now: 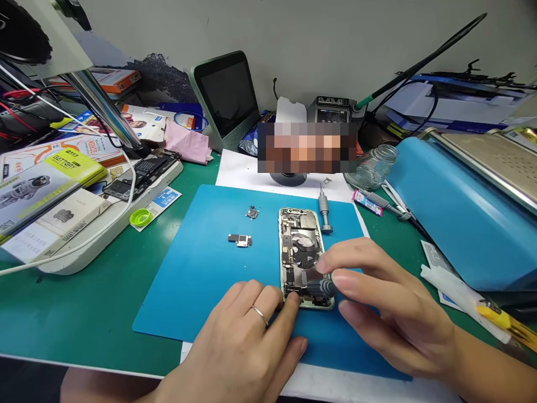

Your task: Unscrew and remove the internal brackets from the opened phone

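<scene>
An opened phone (306,252) lies on the blue mat, its circuit boards and inner parts bare. At its lower left corner, my left hand (251,336) presses an index fingertip on the phone, other fingers curled by the edge and the thumb off it. Over the phone's lower end, my right hand (386,302) pinches a dark ribbed screwdriver (325,287), whose tip is blurred. A second, grey screwdriver (324,212) stays on the mat beyond the phone's upper right. Left of the phone are a small metal-and-black part (240,240) and another small part (251,212).
The blue mat (197,268) covers the middle of the green table. Along the left are a white power strip (79,252), boxes and a green cap (141,217). Behind stand a screen (229,95) and a glass jar (373,167). A blue machine (453,224) and yellow cutter (503,324) are at right.
</scene>
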A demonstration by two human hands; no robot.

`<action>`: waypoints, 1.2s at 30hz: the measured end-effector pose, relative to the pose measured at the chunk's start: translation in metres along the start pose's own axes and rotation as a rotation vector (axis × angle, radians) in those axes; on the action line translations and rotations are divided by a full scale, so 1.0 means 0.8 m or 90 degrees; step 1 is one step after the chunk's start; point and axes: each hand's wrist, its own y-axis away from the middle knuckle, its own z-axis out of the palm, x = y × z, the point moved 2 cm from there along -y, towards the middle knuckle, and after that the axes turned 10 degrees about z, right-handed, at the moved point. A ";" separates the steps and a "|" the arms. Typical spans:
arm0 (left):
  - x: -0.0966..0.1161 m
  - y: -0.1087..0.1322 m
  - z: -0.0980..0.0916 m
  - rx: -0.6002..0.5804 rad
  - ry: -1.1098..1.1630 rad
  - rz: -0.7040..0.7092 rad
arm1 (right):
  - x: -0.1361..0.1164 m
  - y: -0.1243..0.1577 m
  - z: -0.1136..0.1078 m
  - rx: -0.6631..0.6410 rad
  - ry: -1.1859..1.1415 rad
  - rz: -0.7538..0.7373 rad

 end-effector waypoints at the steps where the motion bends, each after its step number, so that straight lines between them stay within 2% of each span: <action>1: 0.000 0.000 0.000 0.000 0.002 0.000 | 0.000 -0.001 0.001 -0.007 -0.006 -0.003; 12: -0.001 0.000 0.000 0.004 0.005 -0.005 | 0.005 0.000 0.005 -0.047 -0.075 0.002; 19: -0.001 0.001 0.000 -0.002 0.005 0.005 | 0.006 0.000 0.013 -0.041 -0.078 -0.003; 23: 0.000 0.000 -0.002 -0.015 0.000 0.004 | 0.008 0.007 0.014 -0.004 -0.073 0.014; 27: 0.000 0.000 -0.004 -0.021 -0.014 0.005 | 0.010 0.013 0.013 0.057 -0.142 0.057; 36: 0.000 -0.002 -0.005 -0.014 -0.018 0.009 | 0.011 0.010 0.018 0.040 -0.121 0.054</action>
